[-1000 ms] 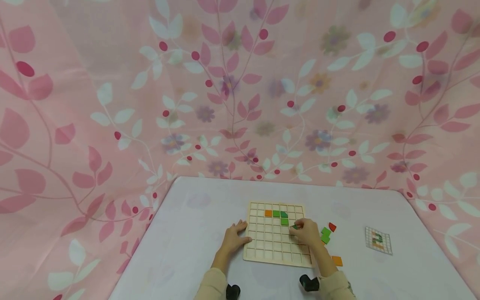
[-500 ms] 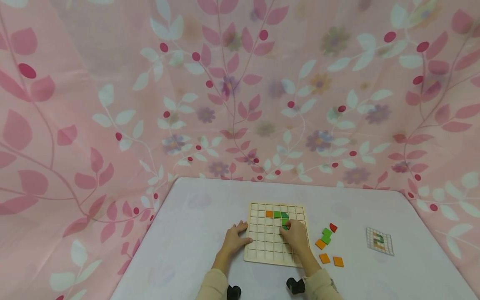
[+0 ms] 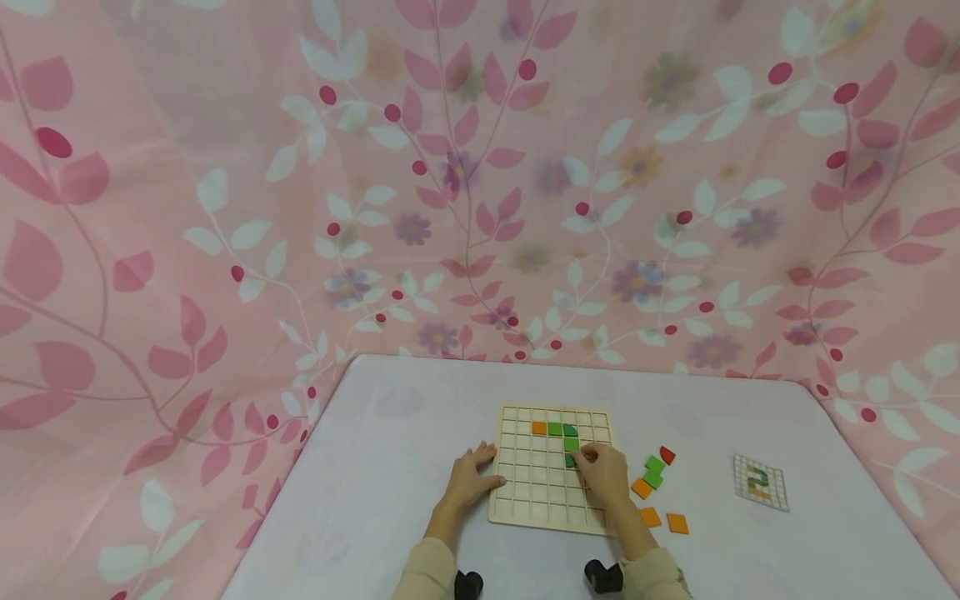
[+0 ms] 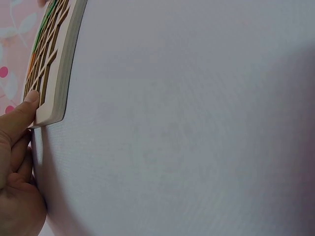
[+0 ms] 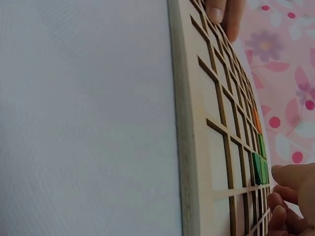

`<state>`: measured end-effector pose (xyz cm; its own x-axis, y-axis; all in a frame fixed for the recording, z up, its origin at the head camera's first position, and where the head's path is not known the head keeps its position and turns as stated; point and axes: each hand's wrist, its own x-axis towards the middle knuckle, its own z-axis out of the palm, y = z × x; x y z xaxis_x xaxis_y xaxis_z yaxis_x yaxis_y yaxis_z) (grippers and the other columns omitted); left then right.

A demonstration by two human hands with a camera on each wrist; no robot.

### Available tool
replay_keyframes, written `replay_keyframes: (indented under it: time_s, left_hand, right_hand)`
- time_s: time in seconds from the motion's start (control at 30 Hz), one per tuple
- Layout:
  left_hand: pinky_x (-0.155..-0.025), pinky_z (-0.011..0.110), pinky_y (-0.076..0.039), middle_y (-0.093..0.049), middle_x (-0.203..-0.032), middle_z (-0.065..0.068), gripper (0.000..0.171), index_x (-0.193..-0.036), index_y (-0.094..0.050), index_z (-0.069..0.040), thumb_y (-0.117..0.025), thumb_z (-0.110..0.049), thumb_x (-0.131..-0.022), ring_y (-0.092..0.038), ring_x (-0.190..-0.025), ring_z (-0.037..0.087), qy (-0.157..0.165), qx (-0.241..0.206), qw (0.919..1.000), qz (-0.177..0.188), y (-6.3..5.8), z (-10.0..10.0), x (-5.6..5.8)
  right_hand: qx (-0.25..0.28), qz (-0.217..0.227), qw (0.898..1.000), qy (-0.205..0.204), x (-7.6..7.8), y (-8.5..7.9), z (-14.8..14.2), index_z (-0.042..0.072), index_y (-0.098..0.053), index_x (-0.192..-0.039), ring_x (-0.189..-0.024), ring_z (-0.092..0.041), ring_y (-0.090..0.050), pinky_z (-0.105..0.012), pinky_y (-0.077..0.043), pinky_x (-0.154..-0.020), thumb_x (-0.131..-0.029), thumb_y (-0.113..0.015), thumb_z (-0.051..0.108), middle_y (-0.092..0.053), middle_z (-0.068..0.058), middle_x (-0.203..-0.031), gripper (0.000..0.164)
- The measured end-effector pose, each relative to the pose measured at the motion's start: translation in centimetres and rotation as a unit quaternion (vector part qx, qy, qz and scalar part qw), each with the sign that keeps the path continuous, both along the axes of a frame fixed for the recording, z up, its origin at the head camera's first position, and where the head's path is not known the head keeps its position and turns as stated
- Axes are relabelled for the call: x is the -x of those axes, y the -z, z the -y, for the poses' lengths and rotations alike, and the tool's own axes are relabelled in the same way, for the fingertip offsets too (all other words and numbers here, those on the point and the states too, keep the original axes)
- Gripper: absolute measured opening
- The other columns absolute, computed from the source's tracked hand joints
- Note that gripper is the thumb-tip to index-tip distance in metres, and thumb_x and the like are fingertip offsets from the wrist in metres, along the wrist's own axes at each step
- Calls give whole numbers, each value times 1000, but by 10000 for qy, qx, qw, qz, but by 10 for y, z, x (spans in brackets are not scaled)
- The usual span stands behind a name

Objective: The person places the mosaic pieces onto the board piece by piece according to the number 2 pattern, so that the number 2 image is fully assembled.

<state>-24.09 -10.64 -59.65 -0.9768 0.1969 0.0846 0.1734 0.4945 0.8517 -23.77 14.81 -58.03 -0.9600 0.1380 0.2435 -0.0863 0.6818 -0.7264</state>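
Note:
A wooden grid board (image 3: 525, 500) lies on the white table. In its upper cells sit an orange square tile (image 3: 539, 427), a green square tile (image 3: 555, 429), a dark green tile with a rounded corner (image 3: 570, 430) and, below that, another green square (image 3: 572, 445). Beneath them a second dark green tile (image 3: 569, 460) lies in its cell, partly covered by my right hand (image 3: 606, 477). In the right wrist view, that hand's thumb and loosely bent fingers are beside the tiles, holding nothing. My left hand (image 3: 467, 478) steadies the board's left edge, its thumb (image 4: 32, 97) resting on the frame.
Right of the board lie a red rounded tile (image 3: 667, 456), two green squares (image 3: 653, 473) and several orange squares (image 3: 677, 523). Farther right is a gridded pattern card (image 3: 761, 482) with a coloured figure. A pink floral curtain (image 3: 480, 208) hangs behind the table.
My right hand carried the dark green tile leftward to the cell under the green square, then let go and drew slightly right. The left hand stays on the board's edge.

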Motion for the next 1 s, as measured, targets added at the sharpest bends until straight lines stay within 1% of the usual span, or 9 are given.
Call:
replay_keyframes:
  time_s: [0.1, 0.27, 0.37, 0.5, 0.6, 0.73, 0.83, 0.9, 1.0]
  left_hand:
    - [-109, 65, -11, -51, -133, 21, 60, -124, -56, 6, -79, -12, -71, -36, -132, 42, 3, 21, 10000, 38, 0, 0, 0]
    - [-109, 66, -11, -51, -133, 21, 61, -124, -56, 7, -79, -12, -71, -36, -132, 41, -18, 40, 10000, 48, 1, 0, 1]
    - [-109, 66, -11, -51, -133, 22, 61, -124, -56, 7, -79, -11, -70, -36, -132, 41, -24, 52, 10000, 15, 2, 0, 1]
    - [-109, 65, -12, -51, -132, 22, 61, -123, -55, 8, -79, -11, -71, -37, -131, 41, -6, 87, 10000, -8, 0, 0, 1]
    - [-109, 65, -12, -51, -132, 24, 60, -123, -55, 9, -79, -9, -71, -37, -131, 42, 16, 59, 10000, -23, -1, 1, 0]
    - [-109, 65, -12, -51, -131, 24, 59, -123, -55, 10, -79, -8, -71, -37, -130, 42, 15, 25, 10000, -43, -4, 1, -1]
    - [-109, 65, -12, -51, -131, 24, 59, -122, -55, 10, -78, -8, -72, -38, -130, 42, 12, 14, 10000, -62, -4, 0, -1]
    - [-109, 64, -12, -51, -131, 24, 59, -123, -55, 10, -78, -7, -72, -38, -130, 41, 14, -6, 10000, -43, -4, 0, -1]
    - [-109, 65, -13, -51, -131, 25, 59, -122, -55, 11, -78, -7, -72, -39, -130, 42, 44, 23, 10000, -79, -4, -1, -1]
  right_hand:
    - [115, -168, 9998, 76, -2, 0, -15, -8, -69, -92, -71, -25, -63, -33, -54, -60, -81, -67, 4, -67, -13, -78, 17]
    - [1, -79, 9995, 291, -11, -3, -50, -8, -67, -101, -70, -25, -62, -30, -51, -57, -82, -63, 2, -66, -17, -83, 22]
    - [-182, 123, 9988, 443, -19, -5, -72, -8, -65, -106, -72, -29, -60, -38, -51, -60, -82, -63, 3, -65, -20, -86, 27]
    - [-507, 371, 9967, 519, -30, -1, -96, -12, -61, -109, -86, -42, -56, -56, -46, -75, -80, -57, 0, -61, -31, -94, 31]
    - [-713, 268, 9963, 399, -34, 4, -106, -14, -61, -109, -92, -49, -54, -61, -45, -80, -79, -52, -2, -57, -36, -100, 33]
    - [-699, 560, 9960, -18, -34, 3, -115, -13, -59, -115, -94, -48, -54, -59, -48, -81, -81, -51, 0, -51, -37, -109, 37]
    - [-664, 911, 9933, -241, -33, 2, -120, -12, -56, -119, -97, -46, -53, -58, -47, -85, -81, -57, 4, -48, -36, -113, 41]
    - [-659, 871, 9937, -255, -33, 3, -121, -12, -57, -118, -95, -43, -54, -57, -48, -84, -81, -62, 6, -50, -34, -111, 42]
    - [-538, 833, 9950, -110, -35, 5, -121, -11, -58, -115, -90, -37, -55, -49, -50, -77, -82, -65, 8, -54, -31, -109, 39]
